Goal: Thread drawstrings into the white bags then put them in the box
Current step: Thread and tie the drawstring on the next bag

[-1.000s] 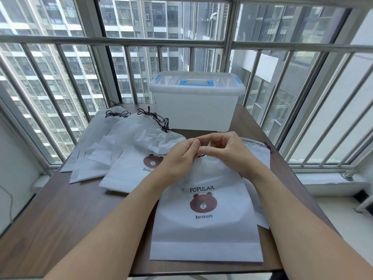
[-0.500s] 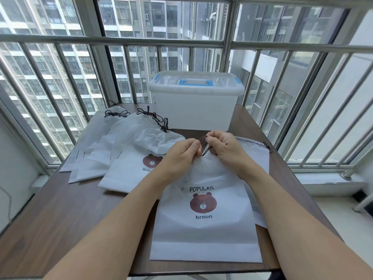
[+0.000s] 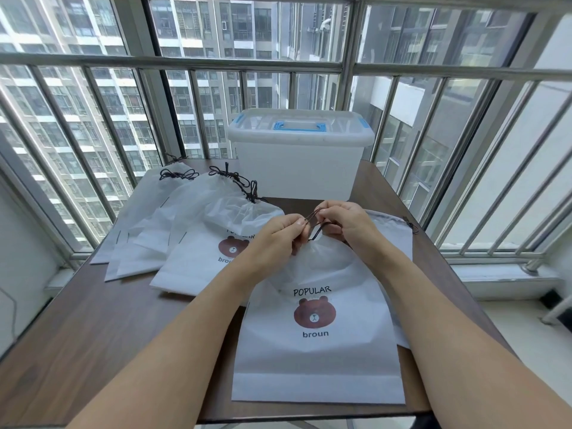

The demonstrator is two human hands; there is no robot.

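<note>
Dark drawstring [image 3: 315, 226] pinched between both hands at the gathered mouth of the front white bag [image 3: 318, 342], lying flat near the desk's [image 3: 102, 329] front edge, right of centre. Left hand [image 3: 280, 235] curled, thumb and forefinger clamped on the cord close to the bag's opening. Right hand [image 3: 348, 221] just beside it, fingers bent inward, fingertips nipping a short loop of the same cord raised slightly above the fabric. Both forearms reaching in from the front edge, wrists converging over the bag.

Printed on the front bag: "POPULAR" above a brown bear face, "broun" beneath. Partly covered under it, another white bag [image 3: 393, 230] toward the desk's right edge, cord end showing at its far corner.

Left of centre, a fanned stack of white bags [image 3: 161, 239] with dark cords knotted at their tops; on the uppermost, the same bear, with "bro" readable beside the left wrist and the upper word mostly hidden.

At the desk's far edge, translucent lidded box [image 3: 298, 162] with blue handle and clips, closed. Behind, window bars and high-rise blocks.
</note>
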